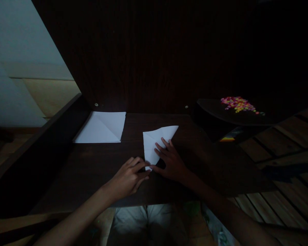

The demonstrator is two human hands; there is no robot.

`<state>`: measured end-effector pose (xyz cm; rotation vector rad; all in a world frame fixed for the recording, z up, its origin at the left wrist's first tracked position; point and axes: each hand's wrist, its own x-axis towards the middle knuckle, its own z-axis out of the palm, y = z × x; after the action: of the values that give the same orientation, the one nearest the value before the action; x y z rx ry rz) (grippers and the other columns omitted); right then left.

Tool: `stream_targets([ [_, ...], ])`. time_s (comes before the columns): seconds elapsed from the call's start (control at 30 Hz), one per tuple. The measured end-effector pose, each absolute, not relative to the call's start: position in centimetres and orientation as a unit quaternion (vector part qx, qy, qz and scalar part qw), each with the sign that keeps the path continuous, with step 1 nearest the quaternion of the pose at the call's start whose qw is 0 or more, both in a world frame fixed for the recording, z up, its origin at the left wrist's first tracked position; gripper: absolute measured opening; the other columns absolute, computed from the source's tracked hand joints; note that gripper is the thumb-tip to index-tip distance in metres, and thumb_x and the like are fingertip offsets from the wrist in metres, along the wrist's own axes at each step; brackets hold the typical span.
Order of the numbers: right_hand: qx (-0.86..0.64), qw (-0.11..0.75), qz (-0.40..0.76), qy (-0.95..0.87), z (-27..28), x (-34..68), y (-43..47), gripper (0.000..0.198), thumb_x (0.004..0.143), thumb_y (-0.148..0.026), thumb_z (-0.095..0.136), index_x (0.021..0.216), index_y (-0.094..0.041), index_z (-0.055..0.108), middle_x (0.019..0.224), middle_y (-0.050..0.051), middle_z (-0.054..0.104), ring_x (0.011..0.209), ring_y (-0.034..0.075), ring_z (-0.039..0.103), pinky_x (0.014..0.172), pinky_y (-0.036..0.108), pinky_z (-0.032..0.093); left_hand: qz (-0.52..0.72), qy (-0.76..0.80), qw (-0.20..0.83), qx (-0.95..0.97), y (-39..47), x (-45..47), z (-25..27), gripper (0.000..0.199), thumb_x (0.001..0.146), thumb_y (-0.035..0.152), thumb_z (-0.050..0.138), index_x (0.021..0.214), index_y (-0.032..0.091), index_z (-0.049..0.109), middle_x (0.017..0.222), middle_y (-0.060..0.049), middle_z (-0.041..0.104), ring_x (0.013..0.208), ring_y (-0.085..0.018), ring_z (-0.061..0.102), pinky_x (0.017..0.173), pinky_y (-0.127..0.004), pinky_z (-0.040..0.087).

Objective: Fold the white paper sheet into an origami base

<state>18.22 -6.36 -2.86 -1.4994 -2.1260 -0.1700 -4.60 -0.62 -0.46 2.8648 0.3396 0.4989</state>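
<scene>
Between the front and back edges of the worktop [92,174], the left hand [130,177] pinches a folded paper [150,145] at its near corner, the right hand [171,162] lying spread upon it.

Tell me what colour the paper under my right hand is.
White. The paper shows in the head view, the only one.

We are seeing a heap of small pink and yellow pieces [236,103] lying on a dark curved shelf [215,107] at right, near wooden slats [279,138]. Behind the counter [92,174], we are facing a dark panel [143,61] with two round fittings [96,104]; a pale wall [12,37] is showing at left.
</scene>
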Motion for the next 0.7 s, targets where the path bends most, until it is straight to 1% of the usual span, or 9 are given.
stream_targets([
  [0.17,-0.546,0.264,-0.069,-0.792,-2.71,18.09,-6.49,0.051,0.084,-0.045,0.065,0.124,-0.014,0.062,0.136,0.017,0.057,0.143,0.036,0.028,0.114,0.063,0.024,0.173,0.118,0.113,0.971,-0.93,-4.5,-0.3,0.022,0.094,0.02,0.053,0.109,0.021,0.069,0.12,-0.009,0.063,0.105,-0.025,0.054,0.087,-0.042,0.045],
  [0.33,-0.539,0.255,-0.07,-0.8,-2.74,18.3,-6.52,0.05,0.085,-0.044,0.064,0.124,-0.013,0.062,0.138,0.016,0.055,0.143,0.036,0.027,0.114,0.063,0.023,0.18,0.121,0.136,0.967,-1.06,-4.51,-0.36,0.022,0.094,0.019,0.052,0.108,0.019,0.068,0.118,-0.009,0.064,0.106,-0.025,0.055,0.091,-0.043,0.044],
  [0.43,-0.543,0.251,-0.057,-0.799,-2.91,18.37,-6.53,0.047,0.086,-0.043,0.063,0.125,-0.016,0.062,0.139,0.014,0.055,0.143,0.035,0.029,0.114,0.064,0.024,0.184,0.126,0.181,0.958,-0.82,-4.53,-0.42,0.02,0.094,0.021,0.052,0.107,0.021,0.068,0.117,-0.007,0.065,0.108,-0.023,0.055,0.093,-0.041,0.044],
  [0.53,-0.543,0.253,-0.043,-0.799,-3.15,18.34,-6.53,0.046,0.086,-0.042,0.062,0.125,-0.017,0.062,0.137,0.014,0.057,0.141,0.034,0.032,0.114,0.063,0.025,0.182,0.136,0.217,0.949,-0.49,-4.4,-0.39,0.021,0.097,0.022,0.049,0.104,0.021,0.069,0.112,-0.006,0.067,0.105,-0.02,0.057,0.093,-0.038,0.044],
  [0.6,-0.542,0.256,-0.039,-0.8,-3.32,18.32,-6.52,0.046,0.086,-0.042,0.062,0.125,-0.016,0.062,0.135,0.015,0.058,0.14,0.034,0.035,0.114,0.062,0.025,0.181,0.14,0.222,0.948,-0.35,-4.22,-0.38,0.021,0.098,0.021,0.048,0.104,0.02,0.068,0.109,-0.005,0.068,0.102,-0.019,0.058,0.092,-0.036,0.044],
  [0.7,-0.543,0.26,-0.036,-0.798,-3.49,18.27,-6.45,0.047,0.085,-0.042,0.063,0.126,-0.018,0.061,0.136,0.015,0.058,0.141,0.033,0.034,0.113,0.063,0.025,0.19,0.144,0.216,0.947,-0.29,-3.87,-0.5,0.021,0.098,0.021,0.049,0.106,0.02,0.068,0.107,-0.006,0.068,0.1,-0.019,0.059,0.09,-0.035,0.044],
])
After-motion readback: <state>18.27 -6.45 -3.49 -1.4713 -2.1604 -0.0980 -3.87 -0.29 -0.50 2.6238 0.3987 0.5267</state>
